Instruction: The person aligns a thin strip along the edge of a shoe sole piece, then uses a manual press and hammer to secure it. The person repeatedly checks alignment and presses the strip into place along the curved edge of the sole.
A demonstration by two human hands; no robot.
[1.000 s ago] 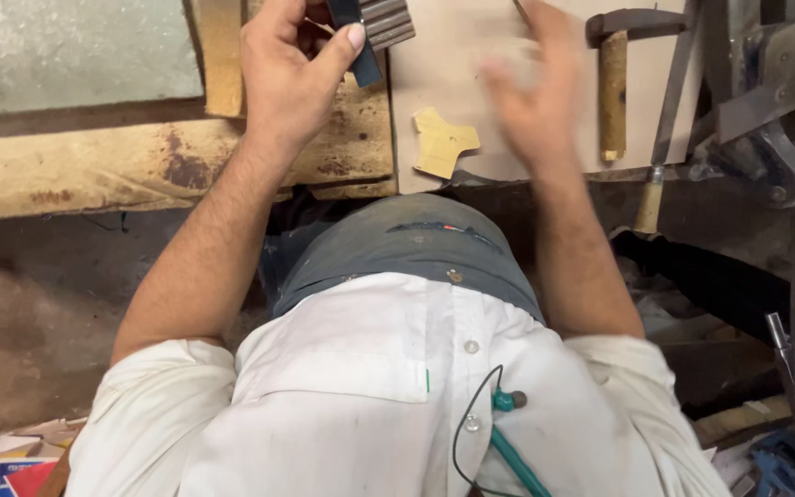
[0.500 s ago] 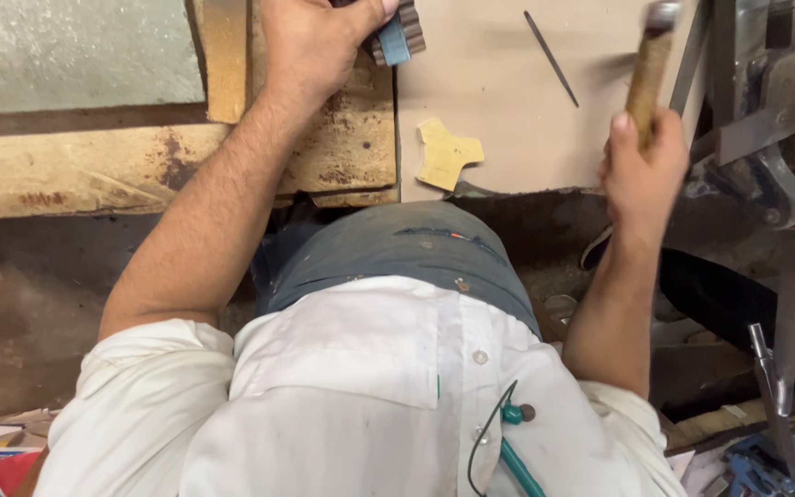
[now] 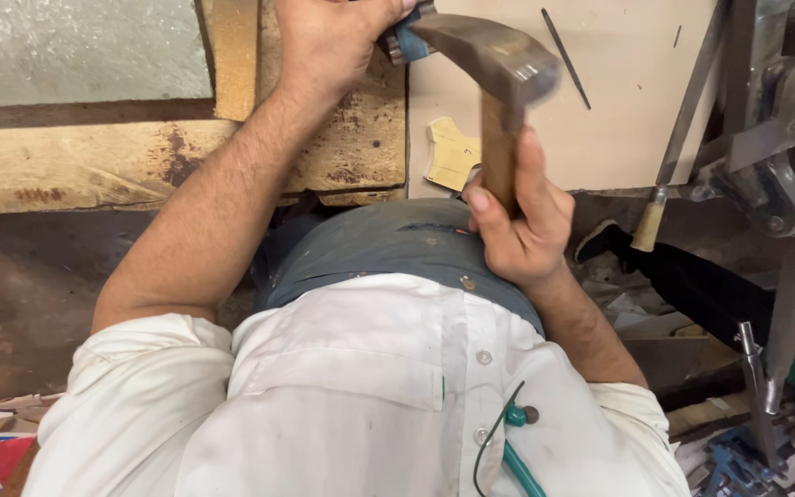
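A wooden-handled hammer (image 3: 501, 101) is gripped in the closed right hand (image 3: 519, 225). A small blue-and-grey piece (image 3: 402, 37) (partly hidden) is pinched in the left hand (image 3: 328, 41) over the bench (image 3: 600, 120).

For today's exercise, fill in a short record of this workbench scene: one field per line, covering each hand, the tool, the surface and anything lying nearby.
left hand: grips a small grey-blue object, only partly visible
right hand: closed around the hammer's wooden handle
hammer: metal head raised, blurred
surface: pale board on a worn wooden bench
nearby: yellowish cut-out piece; thin dark rod

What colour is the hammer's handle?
Light brown wood, on the hammer gripped by the right hand; the head view shows it.
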